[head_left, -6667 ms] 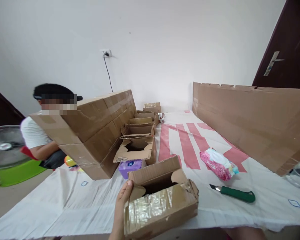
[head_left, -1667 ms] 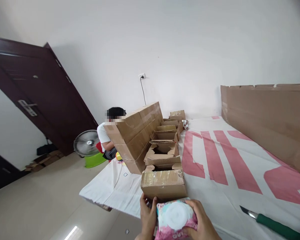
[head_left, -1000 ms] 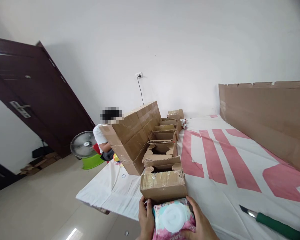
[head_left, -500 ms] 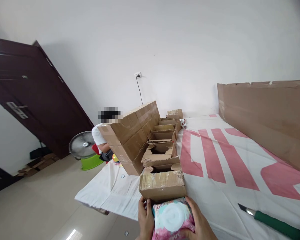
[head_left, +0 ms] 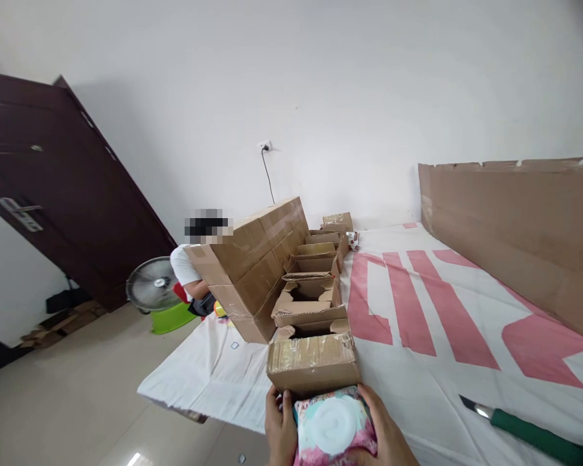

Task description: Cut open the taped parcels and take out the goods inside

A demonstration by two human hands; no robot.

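Note:
A pack of wet wipes (head_left: 331,427), pink and teal with a round white lid, lies between my two hands at the bottom of the view. My left hand (head_left: 280,424) grips its left side, thumb upward. Along the right edge and the near face, my right hand (head_left: 386,430) is closed on the same pack. Just beyond it stands a taped cardboard box (head_left: 315,369), the nearest in a row. My left fingertips are close to that box's front; whether they touch it I cannot tell.
Several open cardboard boxes (head_left: 307,303) run back toward the wall beside a tall carton stack (head_left: 252,272). A green-handled knife (head_left: 539,435) lies at right, blade bare. A cardboard panel (head_left: 505,220) borders the table. Behind the stack sits a person (head_left: 187,265) near a fan (head_left: 155,285).
The whole view has shifted slightly to the left. Both hands keep hold of the wipes pack, which stays in front of the nearest box.

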